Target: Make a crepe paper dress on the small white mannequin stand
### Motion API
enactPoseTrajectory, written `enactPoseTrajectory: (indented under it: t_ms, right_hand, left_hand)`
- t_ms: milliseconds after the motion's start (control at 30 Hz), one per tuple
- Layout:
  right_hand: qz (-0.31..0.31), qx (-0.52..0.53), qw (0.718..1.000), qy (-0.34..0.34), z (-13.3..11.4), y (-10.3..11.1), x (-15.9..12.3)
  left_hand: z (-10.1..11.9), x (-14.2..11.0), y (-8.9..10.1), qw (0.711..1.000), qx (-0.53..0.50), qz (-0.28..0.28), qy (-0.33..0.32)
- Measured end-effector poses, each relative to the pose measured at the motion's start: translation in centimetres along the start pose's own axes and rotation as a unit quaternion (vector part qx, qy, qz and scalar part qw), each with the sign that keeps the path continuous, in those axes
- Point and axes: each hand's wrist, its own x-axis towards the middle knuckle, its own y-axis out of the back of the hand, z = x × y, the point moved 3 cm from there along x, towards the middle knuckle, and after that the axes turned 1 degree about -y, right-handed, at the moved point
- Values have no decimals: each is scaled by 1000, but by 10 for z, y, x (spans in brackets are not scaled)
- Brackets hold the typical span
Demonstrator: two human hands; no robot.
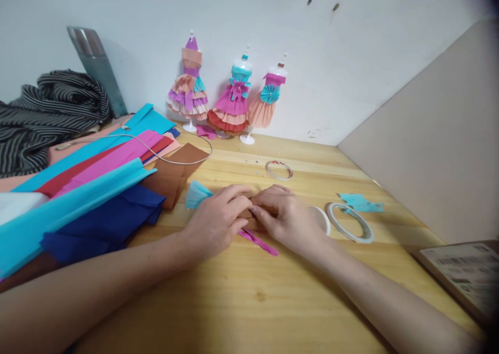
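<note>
Just above the middle of the table, my left hand (218, 219) and my right hand (290, 216) meet, with fingers bent and pinched on a small piece of brown crepe paper (255, 224). Most of that piece is hidden by the fingers. Beneath the hands a twisted magenta paper strip (259, 242) sticks out toward me. Beside my left hand lies a light blue piece of crepe paper (197, 194). A white round rim (323, 221) shows from behind my right wrist; the rest of it is covered.
Folded crepe paper sheets (78, 203) in several colours pile up at left, near a striped cloth (50, 109) and a bottle (97, 68). Three dressed mini mannequins (234, 99) stand by the wall. Tape rolls (351, 223), a blue scrap (362, 202) and a cardboard box (460, 271) are at right.
</note>
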Motion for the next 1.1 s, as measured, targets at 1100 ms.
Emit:
enactPoseTrajectory:
  t_ms: [1100]
  right_hand:
    - [52, 61, 995, 63, 9, 36, -4]
  left_hand:
    - [-2, -3, -8, 989, 107, -17, -98]
